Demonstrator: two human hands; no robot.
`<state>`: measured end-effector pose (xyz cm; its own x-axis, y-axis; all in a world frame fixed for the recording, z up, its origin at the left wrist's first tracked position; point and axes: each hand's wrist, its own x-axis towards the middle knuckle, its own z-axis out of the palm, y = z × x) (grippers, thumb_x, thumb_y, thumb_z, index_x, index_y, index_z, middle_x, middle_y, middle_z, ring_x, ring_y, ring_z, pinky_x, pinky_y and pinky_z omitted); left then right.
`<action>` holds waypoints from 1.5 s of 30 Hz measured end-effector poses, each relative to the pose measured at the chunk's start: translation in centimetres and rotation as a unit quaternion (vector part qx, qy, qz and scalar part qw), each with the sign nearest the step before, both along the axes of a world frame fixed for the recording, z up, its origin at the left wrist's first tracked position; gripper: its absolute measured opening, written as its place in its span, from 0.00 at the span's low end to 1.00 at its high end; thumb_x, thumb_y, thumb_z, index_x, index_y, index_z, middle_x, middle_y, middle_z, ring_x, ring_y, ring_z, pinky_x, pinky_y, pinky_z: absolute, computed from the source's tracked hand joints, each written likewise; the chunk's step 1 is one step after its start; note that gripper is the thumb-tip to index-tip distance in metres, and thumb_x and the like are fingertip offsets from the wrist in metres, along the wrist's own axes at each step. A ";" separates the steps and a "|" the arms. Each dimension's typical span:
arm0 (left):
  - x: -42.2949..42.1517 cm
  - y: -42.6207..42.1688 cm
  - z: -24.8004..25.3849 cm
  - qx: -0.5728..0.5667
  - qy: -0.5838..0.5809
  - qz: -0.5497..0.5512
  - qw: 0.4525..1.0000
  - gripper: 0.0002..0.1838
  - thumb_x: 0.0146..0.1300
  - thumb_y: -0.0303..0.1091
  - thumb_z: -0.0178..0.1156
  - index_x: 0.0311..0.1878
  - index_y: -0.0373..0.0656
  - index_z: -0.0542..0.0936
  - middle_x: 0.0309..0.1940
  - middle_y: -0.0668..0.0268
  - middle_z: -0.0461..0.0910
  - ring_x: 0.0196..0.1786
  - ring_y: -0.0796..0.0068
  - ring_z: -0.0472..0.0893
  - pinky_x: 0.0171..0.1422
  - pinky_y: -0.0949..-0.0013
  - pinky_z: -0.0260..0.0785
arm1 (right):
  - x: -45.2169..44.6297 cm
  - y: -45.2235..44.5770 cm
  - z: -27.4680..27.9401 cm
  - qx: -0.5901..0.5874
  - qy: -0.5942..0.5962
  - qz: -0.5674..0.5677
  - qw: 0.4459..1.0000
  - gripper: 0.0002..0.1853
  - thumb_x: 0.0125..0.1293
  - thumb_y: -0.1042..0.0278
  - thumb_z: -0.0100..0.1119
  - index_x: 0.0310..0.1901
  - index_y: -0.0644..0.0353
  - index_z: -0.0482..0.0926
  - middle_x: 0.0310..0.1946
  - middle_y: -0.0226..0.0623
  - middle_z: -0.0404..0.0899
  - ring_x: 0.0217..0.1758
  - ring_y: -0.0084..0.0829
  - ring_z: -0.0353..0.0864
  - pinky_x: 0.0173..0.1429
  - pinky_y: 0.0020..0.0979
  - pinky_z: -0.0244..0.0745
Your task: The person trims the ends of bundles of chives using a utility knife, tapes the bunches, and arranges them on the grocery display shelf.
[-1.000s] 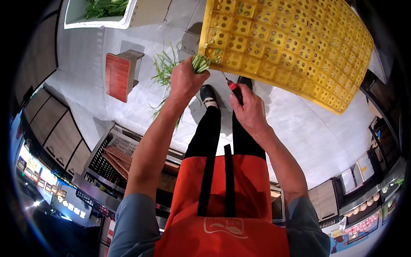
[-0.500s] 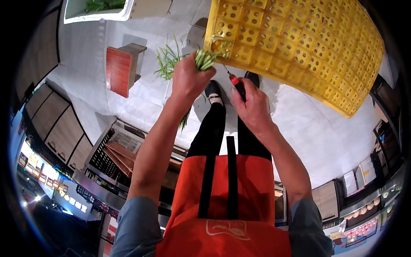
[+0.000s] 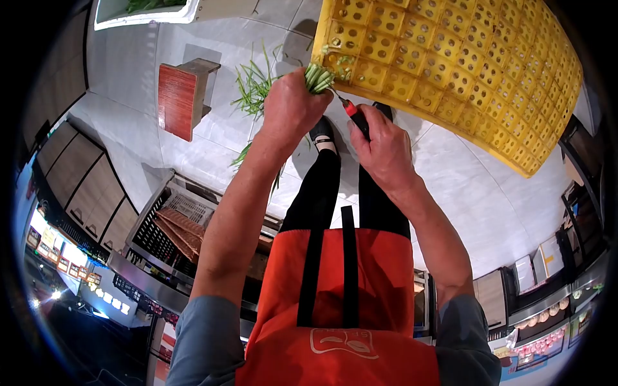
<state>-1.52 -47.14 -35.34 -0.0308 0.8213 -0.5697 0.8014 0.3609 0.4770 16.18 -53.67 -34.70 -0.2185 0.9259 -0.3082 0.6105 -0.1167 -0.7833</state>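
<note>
My left hand (image 3: 290, 106) is closed around a bunch of green stems (image 3: 318, 78), whose pale ends point up and right toward the corner of a yellow crate (image 3: 444, 58). Thin green leaves (image 3: 253, 87) hang out on the hand's other side. In my right hand (image 3: 383, 145) is a small knife (image 3: 351, 110) with a red and black handle. Its thin blade points up and left, close to the stem ends; whether it touches them I cannot tell. Small green bits lie on the crate's near corner.
A red-topped stool (image 3: 176, 101) stands on the tiled floor at the left. Above it is a white foam box (image 3: 145, 19) with greens. A dark crate (image 3: 168, 225) with brown baskets sits lower left. My shoes (image 3: 323, 132) are below my hands.
Both hands have shifted slightly right and up, still holding the stems and the knife. The crate sits a little farther right in view, and the foam box shows less at the top.
</note>
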 end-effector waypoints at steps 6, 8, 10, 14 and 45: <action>-0.5 0.0 -0.9 -0.023 -0.013 0.013 1.000 0.17 0.51 0.40 0.66 0.37 0.35 0.82 0.29 0.43 0.83 0.37 0.41 0.83 0.43 0.48 0.76 | -0.5 1.0 -0.5 -0.001 -0.006 -0.002 1.000 0.16 0.63 0.69 0.62 0.52 0.61 0.73 0.38 0.47 0.83 0.37 0.52 0.84 0.39 0.45 0.80; -0.7 0.2 -0.8 -0.033 -0.022 0.015 0.999 0.17 0.51 0.41 0.66 0.38 0.35 0.82 0.30 0.43 0.83 0.38 0.41 0.83 0.44 0.48 0.76 | -0.5 1.1 -0.4 -0.010 -0.002 -0.008 1.000 0.16 0.66 0.69 0.60 0.54 0.61 0.74 0.40 0.51 0.83 0.41 0.54 0.83 0.41 0.46 0.78; -0.7 0.3 -0.8 -0.039 -0.018 0.007 0.999 0.16 0.55 0.36 0.66 0.40 0.32 0.81 0.28 0.48 0.83 0.33 0.56 0.83 0.41 0.56 0.74 | -0.6 1.0 -0.7 -0.022 -0.004 -0.002 1.000 0.17 0.66 0.69 0.60 0.55 0.61 0.74 0.40 0.51 0.83 0.41 0.54 0.83 0.42 0.46 0.79; -0.6 0.5 -0.7 -0.056 -0.016 0.013 0.998 0.15 0.56 0.32 0.65 0.43 0.31 0.81 0.27 0.51 0.84 0.31 0.62 0.83 0.41 0.60 0.74 | -0.7 1.2 -0.6 -0.033 -0.014 0.008 0.999 0.18 0.66 0.69 0.60 0.56 0.60 0.73 0.42 0.51 0.83 0.42 0.55 0.83 0.43 0.46 0.79; -0.9 0.8 -1.5 -0.074 -0.014 0.001 0.997 0.18 0.56 0.44 0.65 0.41 0.37 0.83 0.32 0.46 0.84 0.41 0.43 0.83 0.46 0.49 0.75 | -2.4 3.8 0.2 -0.121 -0.103 0.045 0.986 0.12 0.65 0.67 0.61 0.45 0.65 0.74 0.27 0.54 0.81 0.35 0.55 0.83 0.40 0.50 0.77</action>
<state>-2.42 -46.31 -36.84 -0.0147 0.7288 -0.6846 0.7880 0.4299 0.4407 13.77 -49.90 -34.54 -0.2054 0.7997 -0.5641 0.7707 -0.2230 -0.5969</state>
